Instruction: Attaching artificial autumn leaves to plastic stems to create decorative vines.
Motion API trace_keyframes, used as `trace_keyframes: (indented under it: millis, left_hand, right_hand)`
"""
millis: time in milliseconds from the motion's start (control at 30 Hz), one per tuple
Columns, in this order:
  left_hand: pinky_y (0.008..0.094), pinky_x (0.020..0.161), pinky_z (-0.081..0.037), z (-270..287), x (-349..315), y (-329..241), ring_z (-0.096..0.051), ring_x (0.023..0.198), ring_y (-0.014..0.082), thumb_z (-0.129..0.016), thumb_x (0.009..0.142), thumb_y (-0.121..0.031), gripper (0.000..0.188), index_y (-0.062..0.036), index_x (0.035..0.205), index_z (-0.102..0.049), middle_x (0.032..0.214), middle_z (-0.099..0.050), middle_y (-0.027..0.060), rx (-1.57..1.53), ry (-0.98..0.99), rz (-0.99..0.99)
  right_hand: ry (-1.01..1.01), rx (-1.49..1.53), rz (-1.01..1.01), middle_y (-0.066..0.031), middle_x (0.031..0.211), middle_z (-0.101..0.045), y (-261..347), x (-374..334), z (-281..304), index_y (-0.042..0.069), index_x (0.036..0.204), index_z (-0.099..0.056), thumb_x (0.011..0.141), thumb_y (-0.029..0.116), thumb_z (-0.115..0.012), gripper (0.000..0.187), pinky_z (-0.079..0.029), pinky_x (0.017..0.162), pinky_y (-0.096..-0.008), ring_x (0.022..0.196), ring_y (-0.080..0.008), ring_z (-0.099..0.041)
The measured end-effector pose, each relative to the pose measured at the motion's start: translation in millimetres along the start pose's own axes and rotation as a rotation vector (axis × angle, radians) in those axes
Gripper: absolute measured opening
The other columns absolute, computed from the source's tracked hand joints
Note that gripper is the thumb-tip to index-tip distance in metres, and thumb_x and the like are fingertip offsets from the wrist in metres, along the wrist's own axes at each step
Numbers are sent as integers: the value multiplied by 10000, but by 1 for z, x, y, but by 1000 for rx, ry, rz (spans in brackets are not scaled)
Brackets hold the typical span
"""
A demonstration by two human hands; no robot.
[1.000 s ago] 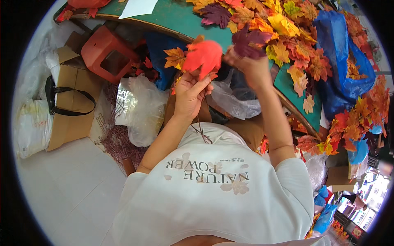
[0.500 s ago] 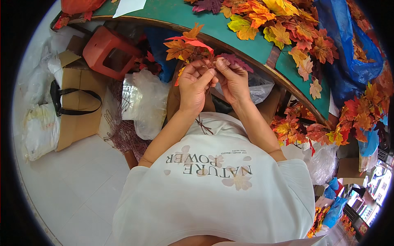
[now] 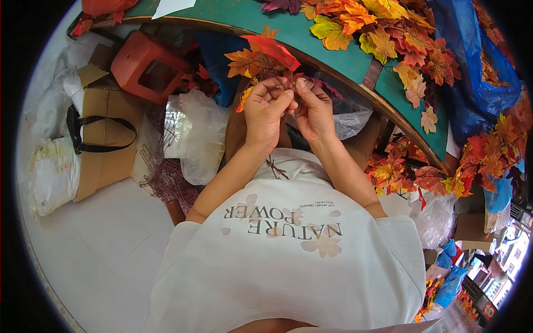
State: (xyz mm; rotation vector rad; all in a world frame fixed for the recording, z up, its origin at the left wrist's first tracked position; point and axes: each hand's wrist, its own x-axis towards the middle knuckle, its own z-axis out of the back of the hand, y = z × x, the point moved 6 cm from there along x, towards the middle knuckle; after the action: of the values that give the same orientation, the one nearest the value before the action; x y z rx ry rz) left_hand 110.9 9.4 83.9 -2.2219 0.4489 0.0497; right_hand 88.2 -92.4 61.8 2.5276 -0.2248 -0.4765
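Over my lap, just before the table edge, my left hand (image 3: 265, 114) is closed on the thin brown stem of an artificial maple leaf branch (image 3: 244, 62). Orange, yellow and dark leaves fan out beyond its fingers, with a red leaf (image 3: 273, 50) on top. Close beside it my right hand (image 3: 315, 111) pinches at the same stem area between thumb and forefinger. What exactly lies between those fingertips is too small to make out. Part of a purple leaf (image 3: 328, 89) shows behind the right hand. Brown stem ends hang below the left hand, against my shirt.
Piles of loose maple leaves (image 3: 383, 41) lie on the green table (image 3: 233, 21), with a blue plastic bag (image 3: 472, 83) at right. At left are a red stool (image 3: 145, 66), a cardboard box (image 3: 111, 150), clear plastic bags (image 3: 202, 139) and a heap of brown stems (image 3: 172, 177).
The red leaf has tilted upward and shows more of its face. The purple leaf is now more hidden behind my right hand. Both hands stay close together, shifted only slightly.
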Motion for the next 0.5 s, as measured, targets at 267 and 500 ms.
trace_keyframes:
  millis: [267, 500]
  left_hand:
    - [220, 571, -460, -1, 1, 2, -581, 650, 127, -594, 795, 55, 231, 11, 1015, -540, 805, -608, 74, 27, 7, 19]
    - [226, 576, -466, -1, 0, 5, -587, 656, 129, -592, 794, 63, 222, 17, 1006, -544, 812, -613, 77, 40, 12, 18]
  right_hand:
    - [31, 47, -57, -81, 797, -640, -2, -1, -1, 4, 880, -614, 874, 124, -595, 122, -457, 482, -249, 565, -133, -563]
    - [3, 51, -34, -82, 800, -641, -3, -2, 5, 9, 877, -618, 872, 119, -598, 112, -462, 478, -249, 579, -134, -569]
